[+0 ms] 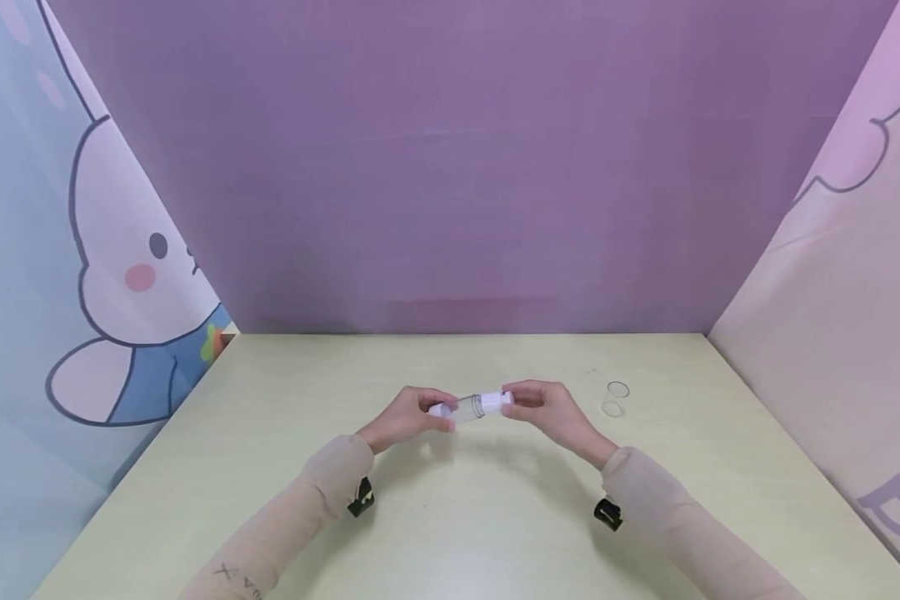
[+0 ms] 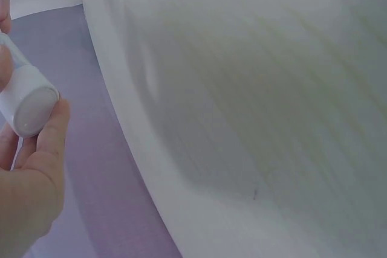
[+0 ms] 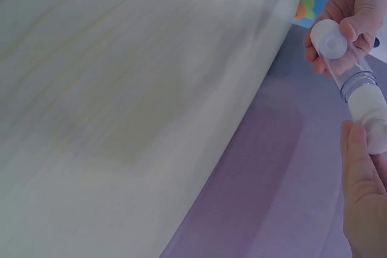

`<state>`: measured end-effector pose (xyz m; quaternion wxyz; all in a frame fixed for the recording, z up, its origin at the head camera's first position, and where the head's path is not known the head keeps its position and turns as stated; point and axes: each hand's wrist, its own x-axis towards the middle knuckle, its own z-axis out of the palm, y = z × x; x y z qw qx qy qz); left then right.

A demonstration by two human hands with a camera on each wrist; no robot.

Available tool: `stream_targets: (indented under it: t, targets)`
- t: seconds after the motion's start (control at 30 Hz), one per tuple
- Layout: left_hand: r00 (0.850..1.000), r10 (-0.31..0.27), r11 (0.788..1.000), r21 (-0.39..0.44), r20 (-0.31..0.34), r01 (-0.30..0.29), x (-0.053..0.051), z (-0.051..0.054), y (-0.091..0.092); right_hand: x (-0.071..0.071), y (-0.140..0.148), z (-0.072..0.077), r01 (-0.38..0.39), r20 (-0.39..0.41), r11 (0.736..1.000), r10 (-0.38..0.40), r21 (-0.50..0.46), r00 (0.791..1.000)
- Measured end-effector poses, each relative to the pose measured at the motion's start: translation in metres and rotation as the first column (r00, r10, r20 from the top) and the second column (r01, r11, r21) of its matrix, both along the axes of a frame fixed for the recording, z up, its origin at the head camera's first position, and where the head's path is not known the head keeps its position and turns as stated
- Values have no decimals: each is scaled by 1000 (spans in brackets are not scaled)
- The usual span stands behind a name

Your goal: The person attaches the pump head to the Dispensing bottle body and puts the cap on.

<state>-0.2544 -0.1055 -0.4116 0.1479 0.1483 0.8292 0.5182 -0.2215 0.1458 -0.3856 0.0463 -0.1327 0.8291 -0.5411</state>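
A clear cylindrical bottle [image 1: 467,409] with white ends is held between both hands above the table, lying nearly level. My left hand [image 1: 408,417] grips its left end, where a white round piece [image 1: 440,410] shows; the right wrist view shows that piece [image 3: 329,39] under the thumb. My right hand [image 1: 558,414] pinches the white part [image 1: 492,402] at the other end. Dark rings circle the clear body beside this white part. In the left wrist view, a white end [image 2: 36,110] rests against the fingers of a hand [image 2: 33,179].
Two thin clear rings [image 1: 618,389] [image 1: 612,409] lie on the pale table [image 1: 450,533] to the right of my right hand. A purple panel [image 1: 450,167] stands behind the table, with printed cloth walls on both sides.
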Motion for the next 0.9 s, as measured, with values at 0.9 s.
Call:
stream_targets:
  t: [0.9]
  targets:
    - [1000, 4, 1000, -15, -6, -4, 2, 4, -1, 0, -2, 0, -49, -70, 998, 46, -41, 996]
